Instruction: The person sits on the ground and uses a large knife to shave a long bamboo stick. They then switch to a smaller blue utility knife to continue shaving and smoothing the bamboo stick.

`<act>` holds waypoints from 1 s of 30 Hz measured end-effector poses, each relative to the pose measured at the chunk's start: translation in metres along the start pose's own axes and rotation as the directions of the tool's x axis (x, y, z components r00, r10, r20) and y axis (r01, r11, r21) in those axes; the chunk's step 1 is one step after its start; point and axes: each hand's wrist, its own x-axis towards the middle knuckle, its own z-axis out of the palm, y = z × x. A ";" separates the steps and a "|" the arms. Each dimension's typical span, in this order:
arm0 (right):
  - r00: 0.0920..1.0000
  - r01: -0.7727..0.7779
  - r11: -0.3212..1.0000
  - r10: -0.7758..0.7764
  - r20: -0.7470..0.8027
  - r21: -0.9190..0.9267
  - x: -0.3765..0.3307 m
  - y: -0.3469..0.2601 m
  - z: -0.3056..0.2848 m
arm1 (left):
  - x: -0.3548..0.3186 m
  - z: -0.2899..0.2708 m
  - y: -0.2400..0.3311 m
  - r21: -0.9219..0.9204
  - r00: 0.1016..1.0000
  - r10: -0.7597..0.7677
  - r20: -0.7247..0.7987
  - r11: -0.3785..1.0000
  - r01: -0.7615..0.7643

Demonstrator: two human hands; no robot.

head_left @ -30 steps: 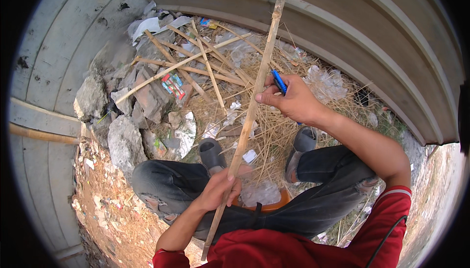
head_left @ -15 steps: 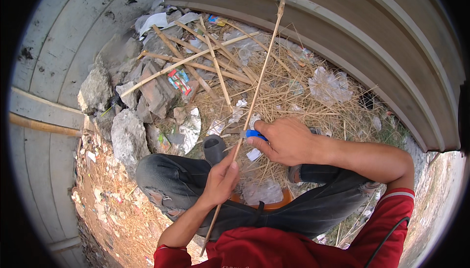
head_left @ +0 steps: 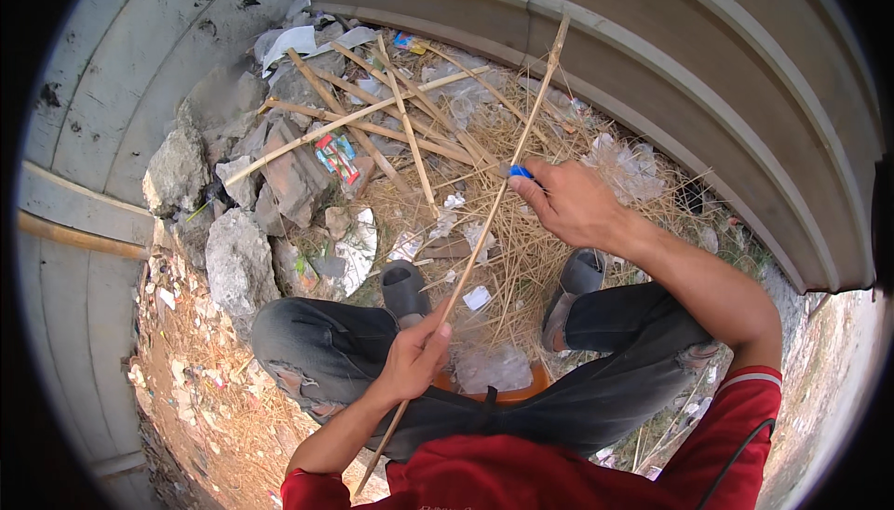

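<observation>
Lumps of grey rubble (head_left: 240,263) are seen at the left, with a small wrapper (head_left: 337,158) printed in red and blue lying among them; its print is too small to be read. Beside it, loose sticks (head_left: 358,119) are strewn crosswise. The lower part of a long, thin bamboo strip (head_left: 484,230) is clamped in the left hand (head_left: 416,358), the strip being held aslant above the ground between the knees. Small pale lettering is borne by the red shirt (head_left: 494,473). A blue tool (head_left: 521,172) is gripped by the closed right hand (head_left: 575,201), beside the strip's upper half; whether its blade touches cannot be told.
</observation>
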 end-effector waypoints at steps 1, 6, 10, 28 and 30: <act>0.996 0.042 0.999 -0.041 0.080 -0.016 -0.012 -0.017 0.012 | 0.006 0.001 0.004 -0.051 1.000 -0.011 0.004 0.999 0.011; 0.966 0.203 0.978 -0.192 0.171 -0.049 -0.020 -0.030 0.030 | 0.005 -0.004 0.015 -0.257 0.998 -0.019 0.065 0.966 0.036; 0.979 -0.120 0.992 0.114 -0.169 -0.027 0.028 0.032 -0.006 | -0.005 -0.002 -0.004 -0.129 0.997 -0.031 0.067 0.991 0.040; 0.928 -0.185 0.970 0.119 -0.353 -0.159 0.023 0.107 -0.039 | -0.001 -0.004 -0.004 0.182 0.997 -0.054 0.063 0.982 0.041; 0.917 -0.195 0.969 0.126 -0.379 -0.150 0.021 0.101 -0.039 | -0.004 -0.007 -0.006 0.136 0.995 -0.074 0.062 0.989 0.065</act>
